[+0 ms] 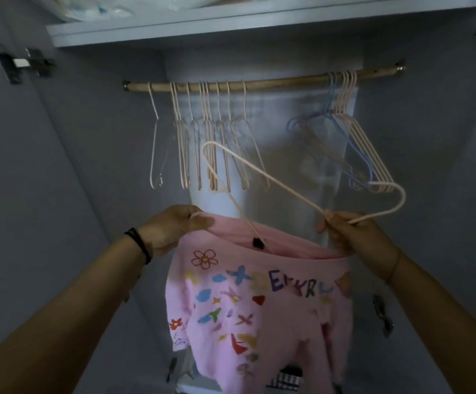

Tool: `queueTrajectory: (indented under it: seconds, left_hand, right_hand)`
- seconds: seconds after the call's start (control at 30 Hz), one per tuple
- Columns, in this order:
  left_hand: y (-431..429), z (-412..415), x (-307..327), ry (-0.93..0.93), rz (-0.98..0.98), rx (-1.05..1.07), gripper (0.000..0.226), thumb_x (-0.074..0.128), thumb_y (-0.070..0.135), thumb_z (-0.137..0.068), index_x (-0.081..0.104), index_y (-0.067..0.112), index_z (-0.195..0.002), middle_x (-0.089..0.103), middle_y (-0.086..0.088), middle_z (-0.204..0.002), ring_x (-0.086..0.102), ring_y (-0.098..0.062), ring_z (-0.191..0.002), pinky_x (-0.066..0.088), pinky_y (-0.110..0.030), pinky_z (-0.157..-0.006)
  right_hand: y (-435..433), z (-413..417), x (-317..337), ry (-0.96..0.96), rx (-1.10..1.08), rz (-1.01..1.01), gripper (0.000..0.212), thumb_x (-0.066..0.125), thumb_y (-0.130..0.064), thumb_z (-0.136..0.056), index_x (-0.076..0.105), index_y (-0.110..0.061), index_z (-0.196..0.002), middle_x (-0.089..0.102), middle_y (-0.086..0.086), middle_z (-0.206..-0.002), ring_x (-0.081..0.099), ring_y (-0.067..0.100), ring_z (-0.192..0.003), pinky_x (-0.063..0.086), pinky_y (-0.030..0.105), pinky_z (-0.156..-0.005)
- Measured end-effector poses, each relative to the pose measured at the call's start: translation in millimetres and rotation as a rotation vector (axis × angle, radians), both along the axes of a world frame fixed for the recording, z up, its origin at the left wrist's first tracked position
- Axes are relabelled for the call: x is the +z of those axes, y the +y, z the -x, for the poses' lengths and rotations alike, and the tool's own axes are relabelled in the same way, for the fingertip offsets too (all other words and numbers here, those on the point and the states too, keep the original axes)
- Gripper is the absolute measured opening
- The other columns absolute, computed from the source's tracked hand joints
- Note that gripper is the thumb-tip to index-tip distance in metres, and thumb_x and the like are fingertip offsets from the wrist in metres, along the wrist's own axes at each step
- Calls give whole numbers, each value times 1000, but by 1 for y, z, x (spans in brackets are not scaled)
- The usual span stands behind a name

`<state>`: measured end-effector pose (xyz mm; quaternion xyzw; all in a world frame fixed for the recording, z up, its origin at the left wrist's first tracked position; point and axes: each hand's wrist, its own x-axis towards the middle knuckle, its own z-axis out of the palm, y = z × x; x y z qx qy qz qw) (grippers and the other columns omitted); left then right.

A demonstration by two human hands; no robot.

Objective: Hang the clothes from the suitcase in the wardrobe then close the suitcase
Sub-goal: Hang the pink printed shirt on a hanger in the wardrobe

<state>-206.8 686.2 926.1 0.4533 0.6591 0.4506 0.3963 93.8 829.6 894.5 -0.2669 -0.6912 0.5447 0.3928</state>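
As the left hand (pixel 171 228) grips one top (pixel 254 302), the right hand (pixel 350 234) pinches one hanger (pixel 271 177); perhaps fifteen others (pixel 183 155) hang.

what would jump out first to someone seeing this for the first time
The pink sweater covered in colourful doodles fills the lower centre, held up at its top edge by the person's left grip. The right grip holds a pale pink hanger just above it, one end dipping into the neck opening. Behind them, a wooden rail carries two bunches of empty hangers, one at each end.
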Motion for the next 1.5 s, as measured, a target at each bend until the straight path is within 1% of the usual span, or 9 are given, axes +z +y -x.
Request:
queueTrajectory:
  seconds: [0.27, 0.4, 0.47, 0.57, 0.83, 0.93, 1.03, 1.27, 1.5]
  left_hand:
    - [-1, 15, -23, 730, 154, -14, 21, 64, 20, -89, 54, 14, -72, 53, 3, -76, 51, -14, -74, 36, -18, -59]
    - [2, 21, -40, 830, 129, 174, 10, 68, 18, -86, 67, 8, -85, 56, -1, -83, 54, -19, -82, 35, -25, -68]
    - [7, 19, -49, 704, 93, 320, 11, 66, 14, -87, 67, 8, -79, 58, -3, -77, 54, -17, -69, 40, -25, -65]
    - [14, 11, -56, 141, 19, 518, 8, 62, 3, -89, 64, 3, -80, 60, -13, -68, 58, -15, -46, 56, -25, -55]
    - [20, -8, -43, -794, -74, 560, 21, 42, 6, -98, 55, 2, -82, 65, -11, -57, 58, -23, -70, 52, -37, -69]
    - [18, -21, -28, -815, -62, 352, 28, 39, 13, -100, 59, 0, -85, 69, -12, -64, 67, -23, -60, 57, -29, -55]
    - [17, -34, -12, -709, -2, 147, 26, 44, 16, -98, 63, 2, -87, 71, -12, -74, 70, -22, -66, 58, -31, -64]
    - [27, -51, 3, -590, 33, 91, 19, 57, 23, -93, 63, 6, -87, 65, -12, -85, 64, -21, -75, 57, -29, -69]
    - [31, -61, -3, -507, -22, 86, 22, 54, 20, -95, 65, 1, -91, 67, -11, -89, 66, -16, -70, 57, -26, -70]
  right_hand:
    - [-7, 9, 11, -95, 47, -72, 34, 47, -20, -96, 66, -5, -72, 29, -7, -45, 20, 7, -42, 20, 17, -40]
    - [-14, 14, 10, -112, 76, -65, 34, 47, -21, -96, 67, -6, -73, 28, -6, -45, 20, 9, -43, 19, 18, -40]
    - [-18, 17, 10, -102, 58, -59, 34, 48, -23, -96, 67, -7, -73, 28, -6, -45, 20, 9, -44, 18, 18, -40]
    - [-21, 20, 8, -74, 14, -42, 34, 48, -24, -96, 67, -9, -72, 28, -6, -45, 20, 8, -43, 18, 18, -40]
    - [-33, 21, -3, 37, -25, -14, 36, 49, -31, -89, 65, -3, -73, 26, -5, -47, 20, 7, -42, 18, 17, -40]
    - [-31, 18, -14, 72, -68, 11, 34, 49, -31, -91, 65, -7, -72, 25, -7, -47, 19, 6, -42, 18, 17, -40]
    - [-30, 19, -24, 122, -73, 65, 33, 58, -40, -86, 67, -13, -70, 26, -9, -47, 19, 5, -42, 18, 16, -39]
    - [-25, 29, -31, 316, -28, 145, 49, 66, -66, -67, 68, -18, -74, 26, -11, -49, 21, 3, -43, 21, 14, -39]
    - [-22, 36, -19, 560, 136, 260, 36, 66, -55, -73, 69, -19, -76, 28, -13, -49, 24, 2, -43, 24, 14, -43]
